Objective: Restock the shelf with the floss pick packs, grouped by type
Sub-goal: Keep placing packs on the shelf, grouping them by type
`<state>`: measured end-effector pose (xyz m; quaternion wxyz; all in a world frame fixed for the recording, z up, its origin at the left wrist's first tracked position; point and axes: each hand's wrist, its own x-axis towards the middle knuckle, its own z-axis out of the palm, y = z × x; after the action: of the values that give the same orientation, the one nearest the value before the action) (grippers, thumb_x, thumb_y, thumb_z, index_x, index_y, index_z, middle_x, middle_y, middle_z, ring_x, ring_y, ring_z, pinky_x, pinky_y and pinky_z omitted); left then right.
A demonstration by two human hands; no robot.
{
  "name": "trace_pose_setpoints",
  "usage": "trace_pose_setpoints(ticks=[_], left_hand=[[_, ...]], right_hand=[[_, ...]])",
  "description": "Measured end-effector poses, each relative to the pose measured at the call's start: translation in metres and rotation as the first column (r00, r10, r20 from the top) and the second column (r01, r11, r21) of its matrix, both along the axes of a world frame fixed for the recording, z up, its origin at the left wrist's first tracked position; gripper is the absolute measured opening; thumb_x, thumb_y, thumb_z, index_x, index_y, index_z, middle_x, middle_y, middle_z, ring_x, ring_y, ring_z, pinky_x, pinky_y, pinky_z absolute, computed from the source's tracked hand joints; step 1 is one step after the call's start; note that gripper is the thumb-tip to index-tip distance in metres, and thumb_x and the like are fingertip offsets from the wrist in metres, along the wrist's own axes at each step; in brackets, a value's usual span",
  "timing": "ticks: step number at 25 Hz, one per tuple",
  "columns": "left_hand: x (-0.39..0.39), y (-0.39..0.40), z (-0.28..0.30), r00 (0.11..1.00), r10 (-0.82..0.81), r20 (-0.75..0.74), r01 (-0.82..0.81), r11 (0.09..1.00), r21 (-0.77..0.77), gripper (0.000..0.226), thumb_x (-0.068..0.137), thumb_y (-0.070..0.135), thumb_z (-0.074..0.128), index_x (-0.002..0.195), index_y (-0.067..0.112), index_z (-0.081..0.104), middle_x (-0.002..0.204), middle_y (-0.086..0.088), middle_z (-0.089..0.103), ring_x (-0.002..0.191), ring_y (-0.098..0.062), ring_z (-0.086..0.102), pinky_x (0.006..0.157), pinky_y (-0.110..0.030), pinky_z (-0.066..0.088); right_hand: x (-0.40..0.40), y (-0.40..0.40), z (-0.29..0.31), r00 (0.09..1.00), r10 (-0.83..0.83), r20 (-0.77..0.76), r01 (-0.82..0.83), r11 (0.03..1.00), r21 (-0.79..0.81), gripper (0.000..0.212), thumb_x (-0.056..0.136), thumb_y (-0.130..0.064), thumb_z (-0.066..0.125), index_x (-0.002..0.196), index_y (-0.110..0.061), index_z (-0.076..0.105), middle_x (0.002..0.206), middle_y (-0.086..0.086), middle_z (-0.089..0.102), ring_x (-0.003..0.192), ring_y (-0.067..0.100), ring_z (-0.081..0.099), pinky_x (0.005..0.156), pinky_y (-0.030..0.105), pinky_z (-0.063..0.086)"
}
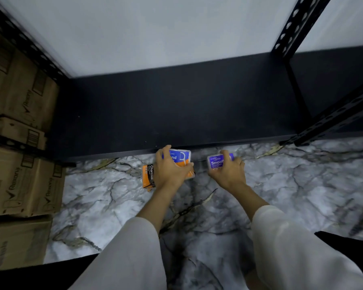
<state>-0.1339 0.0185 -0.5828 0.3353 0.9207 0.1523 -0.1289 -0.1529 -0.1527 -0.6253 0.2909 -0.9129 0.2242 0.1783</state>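
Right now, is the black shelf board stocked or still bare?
Bare. The black shelf board shows no packs; the packs under the left hand and right hand are in front of its edge.

Orange-and-black pack (148,177): "Charcoal". Purple pack (217,161): "Smoot", remainder covered by a hand. Blue-and-orange pack (181,158): only "nd" legible. Cardboard boxes (23,181): "Rexona". Smaller print unreadable.

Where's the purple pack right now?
Head view, right of centre: purple pack in the right hand, at the dark shelf's front edge.
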Motion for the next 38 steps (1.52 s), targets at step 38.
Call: trace_pose_setpoints(ticks=[38], left_hand=[[0.047, 0.099, 0.498, 0.526, 0.138, 0.839, -0.088, 0.990, -0.108, 0.087, 0.068, 0.048, 0.080, 0.139, 0.030, 0.032, 0.142, -0.003, 0.032, 0.125, -0.024, 0.042, 0.093, -0.045, 0.051]], right_hand=[[0.057, 0.099, 0.536, 0.286, -0.027, 0.958, -0.152, 0.986, 0.073, 0.076, 0.074, -0.050, 0.071, 0.140, -0.037, 0.034, 0.129, 0.011, 0.035, 0.120, 0.028, 0.032, 0.099, 0.039, 0.040]])
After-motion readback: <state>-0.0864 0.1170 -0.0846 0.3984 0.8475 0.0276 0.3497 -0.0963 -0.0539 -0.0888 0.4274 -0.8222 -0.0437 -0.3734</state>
